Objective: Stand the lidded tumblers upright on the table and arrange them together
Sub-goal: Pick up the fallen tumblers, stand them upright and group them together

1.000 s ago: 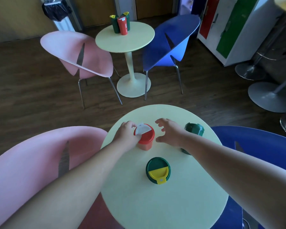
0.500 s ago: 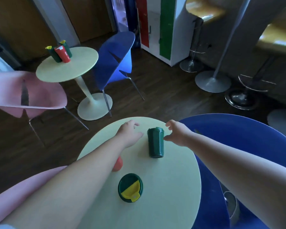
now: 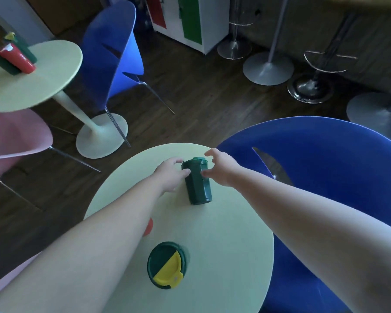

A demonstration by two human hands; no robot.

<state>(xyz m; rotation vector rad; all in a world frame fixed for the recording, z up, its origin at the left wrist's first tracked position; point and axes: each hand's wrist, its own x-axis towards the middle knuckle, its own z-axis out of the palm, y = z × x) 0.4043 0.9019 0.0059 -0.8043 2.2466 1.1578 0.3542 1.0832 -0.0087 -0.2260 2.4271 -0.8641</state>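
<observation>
The left hand [image 3: 171, 175] lies against the left side of the lying green tumbler [image 3: 198, 184], near its lid. Its thumb touches the wall and its other fingers reach forward, not closed around anything. The right hand [image 3: 220, 169] is on the other side of this tumbler with the fingers spread and released. Its thumb is at the wall, though I cannot tell if it really presses, and the other fingers arch over the lid end. I judge that the two hands come from both sides so that they can clasp the body near the top and tip it up onto its base. No grip is closed yet. The tumbler lies on its side on the tabletop [image 3: 224, 240], so it can roll, and a hand on each side also stops that. Its long axis runs away from the person, a little slanted: the lid points to the far edge and the base points back toward the person. Nearer to the person than this tumbler stands an upright tumbler with a green and yellow lid [image 3: 166, 265], well apart from it. To the near left of the lying tumbler a red tumbler [image 3: 148, 227] shows only a small part behind the left forearm. To its right, beyond the tabletop's edge, is a blue chair [image 3: 325, 172].
</observation>
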